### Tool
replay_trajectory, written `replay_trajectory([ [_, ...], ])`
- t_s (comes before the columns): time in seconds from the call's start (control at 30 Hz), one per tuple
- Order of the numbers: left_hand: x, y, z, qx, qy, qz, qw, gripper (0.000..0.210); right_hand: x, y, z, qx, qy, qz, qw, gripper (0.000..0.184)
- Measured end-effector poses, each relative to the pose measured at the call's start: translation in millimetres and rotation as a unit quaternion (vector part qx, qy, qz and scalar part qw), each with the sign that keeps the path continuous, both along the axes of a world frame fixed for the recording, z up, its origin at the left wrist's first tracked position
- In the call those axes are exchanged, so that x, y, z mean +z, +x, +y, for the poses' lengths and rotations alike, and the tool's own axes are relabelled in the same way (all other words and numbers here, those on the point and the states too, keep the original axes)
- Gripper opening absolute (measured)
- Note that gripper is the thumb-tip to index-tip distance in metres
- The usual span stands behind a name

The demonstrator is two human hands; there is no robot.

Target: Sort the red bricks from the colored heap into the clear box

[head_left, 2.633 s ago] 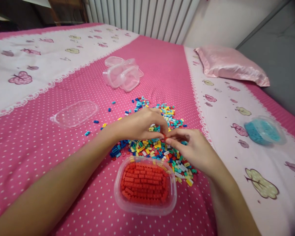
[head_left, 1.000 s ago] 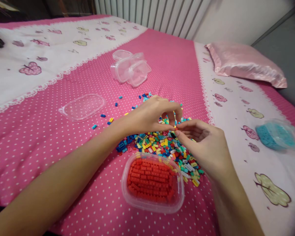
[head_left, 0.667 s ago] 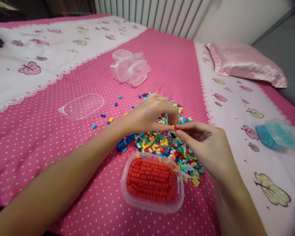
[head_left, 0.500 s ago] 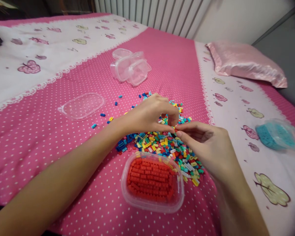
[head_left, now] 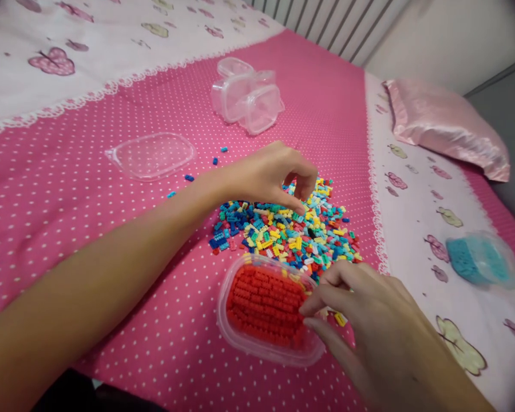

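Small plastic building bricks in mixed colours (head_left: 278, 229) lie in a loose pile on the bed. Over the pile hovers my left hand (head_left: 278, 174), its thumb and curled fingers apart with nothing visible between them. A clear plastic container (head_left: 224, 329) stands in front of the pile, packed with rows of red building bricks (head_left: 266, 303). At its right side is my right hand (head_left: 360, 320), thumb and index finger pinched over the rim. A red building brick seems to be in that pinch, mostly hidden by the fingertips against the red rows.
A clear lid (head_left: 154, 157) lies to the left, near a few stray blue bricks (head_left: 189, 178). Several empty clear containers (head_left: 249, 103) are heaped behind the pile. To the right sit a container of turquoise bricks (head_left: 476, 260) and a pink pillow (head_left: 446, 126).
My right hand has moved from the pile, where both hands' fingertips met, down to the container's right side. My left hand stays over the pile with fingers wider apart. The view has tilted.
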State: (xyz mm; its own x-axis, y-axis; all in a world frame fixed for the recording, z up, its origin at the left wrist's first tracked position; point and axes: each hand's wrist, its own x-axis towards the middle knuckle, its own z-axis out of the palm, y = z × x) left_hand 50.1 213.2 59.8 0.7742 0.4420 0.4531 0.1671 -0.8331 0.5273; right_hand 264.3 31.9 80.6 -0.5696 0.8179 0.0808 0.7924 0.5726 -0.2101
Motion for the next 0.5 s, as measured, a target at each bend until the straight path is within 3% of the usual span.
replay_trajectory([
  [0.5, -0.6, 2.2, -0.4, 0.004, 0.007, 0.002, 1.000, 0.018, -7.3, -5.7, 0.2, -0.017, 0.052, 0.011, 0.998, 0.012],
])
